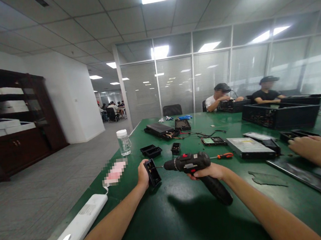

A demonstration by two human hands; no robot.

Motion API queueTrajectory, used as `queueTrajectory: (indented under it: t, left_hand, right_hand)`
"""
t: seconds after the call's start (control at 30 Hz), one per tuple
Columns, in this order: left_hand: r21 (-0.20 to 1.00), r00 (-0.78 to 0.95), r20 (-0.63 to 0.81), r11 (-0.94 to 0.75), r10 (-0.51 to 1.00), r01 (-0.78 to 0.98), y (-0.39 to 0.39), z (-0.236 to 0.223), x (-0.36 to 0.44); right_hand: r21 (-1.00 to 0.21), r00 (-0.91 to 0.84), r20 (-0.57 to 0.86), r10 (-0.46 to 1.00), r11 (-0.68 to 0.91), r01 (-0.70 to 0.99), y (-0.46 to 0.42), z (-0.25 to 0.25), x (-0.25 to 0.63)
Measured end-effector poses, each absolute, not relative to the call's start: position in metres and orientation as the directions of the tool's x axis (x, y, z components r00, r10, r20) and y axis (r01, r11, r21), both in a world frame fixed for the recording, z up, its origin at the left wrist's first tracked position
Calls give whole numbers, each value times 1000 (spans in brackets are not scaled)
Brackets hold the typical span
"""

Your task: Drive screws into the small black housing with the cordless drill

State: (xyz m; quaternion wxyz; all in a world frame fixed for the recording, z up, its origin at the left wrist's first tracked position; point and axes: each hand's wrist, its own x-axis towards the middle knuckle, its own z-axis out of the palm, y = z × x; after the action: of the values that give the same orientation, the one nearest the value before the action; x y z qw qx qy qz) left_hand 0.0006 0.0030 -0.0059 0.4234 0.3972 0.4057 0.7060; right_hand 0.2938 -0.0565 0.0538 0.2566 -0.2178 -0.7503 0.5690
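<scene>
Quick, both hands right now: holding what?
Left hand: closed on a small black plastic box.
Right hand: closed around the black power drill.

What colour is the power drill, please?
The power drill is black with small red parts; the head view shows it best.

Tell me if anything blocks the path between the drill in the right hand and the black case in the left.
Nothing visible does. The drill in the right hand points its bit toward the open side of the black case in the left hand. Whether the tip touches it, I cannot tell.
</scene>
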Motion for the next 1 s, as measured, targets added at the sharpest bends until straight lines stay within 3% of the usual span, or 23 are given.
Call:
queueTrajectory:
  t: [1.0]
  left_hand:
    - [912, -320, 255, -337, 912, -233, 3, -6, 0]
  right_hand:
    - [-966, -754, 155, 638, 258, 20, -58, 54, 293]
